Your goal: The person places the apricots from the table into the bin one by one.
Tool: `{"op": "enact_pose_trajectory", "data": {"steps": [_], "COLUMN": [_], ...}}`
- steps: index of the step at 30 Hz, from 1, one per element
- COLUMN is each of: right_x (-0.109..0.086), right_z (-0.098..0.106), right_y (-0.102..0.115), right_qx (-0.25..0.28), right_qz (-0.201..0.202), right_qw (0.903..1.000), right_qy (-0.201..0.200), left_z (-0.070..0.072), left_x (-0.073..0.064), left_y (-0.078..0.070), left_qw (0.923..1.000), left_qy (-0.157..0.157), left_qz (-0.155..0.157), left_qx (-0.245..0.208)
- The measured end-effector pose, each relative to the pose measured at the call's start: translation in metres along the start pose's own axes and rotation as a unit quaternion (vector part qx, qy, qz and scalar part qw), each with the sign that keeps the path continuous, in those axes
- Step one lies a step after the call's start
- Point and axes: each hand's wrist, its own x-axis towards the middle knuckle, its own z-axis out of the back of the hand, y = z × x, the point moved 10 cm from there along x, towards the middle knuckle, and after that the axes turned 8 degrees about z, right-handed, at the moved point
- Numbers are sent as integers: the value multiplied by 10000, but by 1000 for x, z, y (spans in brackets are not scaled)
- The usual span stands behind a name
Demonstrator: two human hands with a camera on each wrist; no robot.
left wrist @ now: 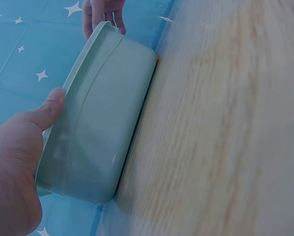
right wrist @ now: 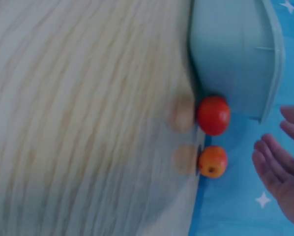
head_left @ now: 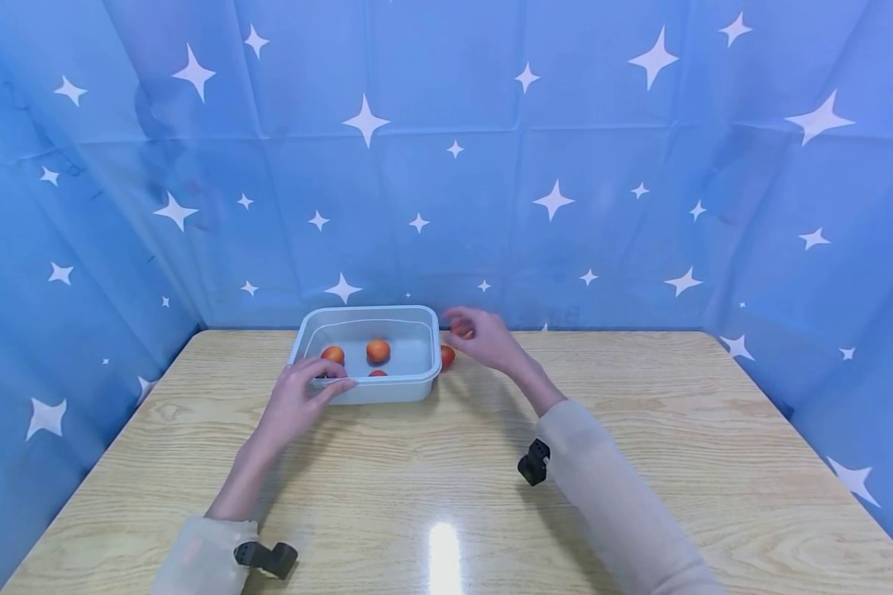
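Note:
A pale green-blue plastic basin (head_left: 409,392) stands toward the back of the table. My left hand (head_left: 303,397) grips its near left rim, thumb outside; the left wrist view shows this hand (left wrist: 24,147) along the basin wall (left wrist: 102,113). Inside lie an orange-red fruit (head_left: 377,351), another (head_left: 332,355) and a third (head_left: 378,373) partly hidden by the wall. My right hand (head_left: 484,337) hovers by the right rim, fingers loosely bent. Below it, a red tomato-like fruit (right wrist: 214,115) sits against the basin, beside an orange fruit (right wrist: 213,161); the hand (right wrist: 284,167) is apart from both.
The wooden table (head_left: 387,479) runs back to a blue curtain (head_left: 446,182) with white stars, which hangs behind and at both sides. A black wrist device (head_left: 268,559) sits on the left sleeve, another device (head_left: 533,463) on the right.

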Motion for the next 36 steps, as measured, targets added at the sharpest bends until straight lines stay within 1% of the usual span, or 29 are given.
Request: {"op": "enact_pose_trajectory", "data": {"steps": [3, 5, 13, 18, 23, 29, 31, 36], "right_x": [1, 1, 2, 0, -1, -3, -4, -7], "right_z": [-8, -11, -19, -27, -38, -44, -45, -46], "right_y": [-3, -4, -12, -17, -18, -17, -19, -25], "right_qx": [-115, -126, -371, -350, -467, -349, -426, -559], "right_qz": [-41, -80, -108, -221, -72, 106, 53, -228], "right_qw": [9997, 9994, 9982, 9969, 9948, 9939, 9933, 9923], "right_qy": [224, 303, 461, 673, 907, 1038, 1072, 1085], "left_z": [0, 0, 0, 0, 0, 0, 0, 0], "left_x": [0, 0, 0, 0, 0, -1, -1, -1], "left_y": [0, 0, 1, 1, 2, 1, 0, 0], "left_qw": [10000, 10000, 10000, 10000, 10000, 10000, 10000, 10000], "left_qy": [-8, -18, -27, -11, -2, 3, 15, 10], "left_qz": [-19, -57, -73, -28, 23, 27, 29, 33], "left_qx": [-4, -18, -25, 4, 26, 20, 19, 22]}}
